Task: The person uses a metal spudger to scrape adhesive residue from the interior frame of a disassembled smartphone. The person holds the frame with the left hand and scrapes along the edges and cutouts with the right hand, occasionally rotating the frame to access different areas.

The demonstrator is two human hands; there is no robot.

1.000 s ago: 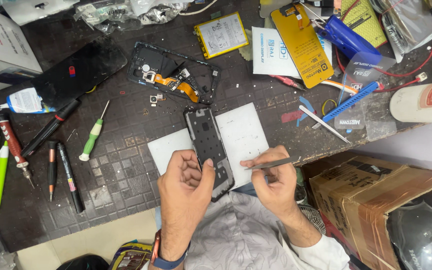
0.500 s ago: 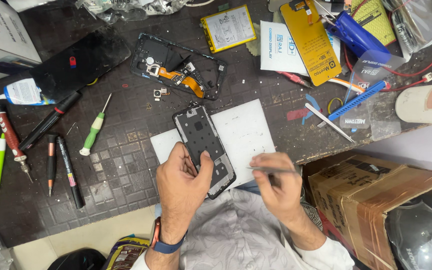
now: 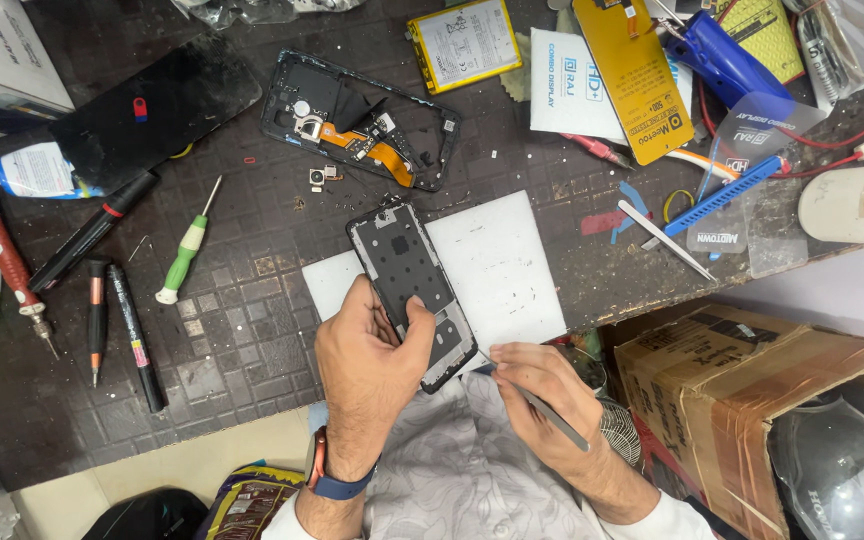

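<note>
From the head camera, looking down, the left hand (image 3: 372,365) is closed around the near end of a thin black phone frame with its insides showing (image 3: 412,290), holding it tilted over a white square mat (image 3: 497,265) on the dark squared table cover (image 3: 242,330). The right hand (image 3: 542,395) pinches a slim grey metal tool (image 3: 542,405), and the tool's tip touches the bottom edge of the phone frame. A second ago the phone frame lay further up the mat and the tool was held out sideways, away from it. Now the frame has come nearer to the person and the tool points in at its lower corner, so it looks like picking or prying at that corner is starting. Counting things: two phone bodies, the one in hand and a second open black phone shell with an orange ribbon cable (image 3: 362,120) lying further up the table. One flat battery with a yellow edge (image 3: 467,42) sits near the top. One screwdriver with a green and white handle (image 3: 184,250) lies to the left. One blue plastic brush-like stick (image 3: 722,195) lies on the right. One brown cardboard box (image 3: 752,400) stands beside the table.
</note>
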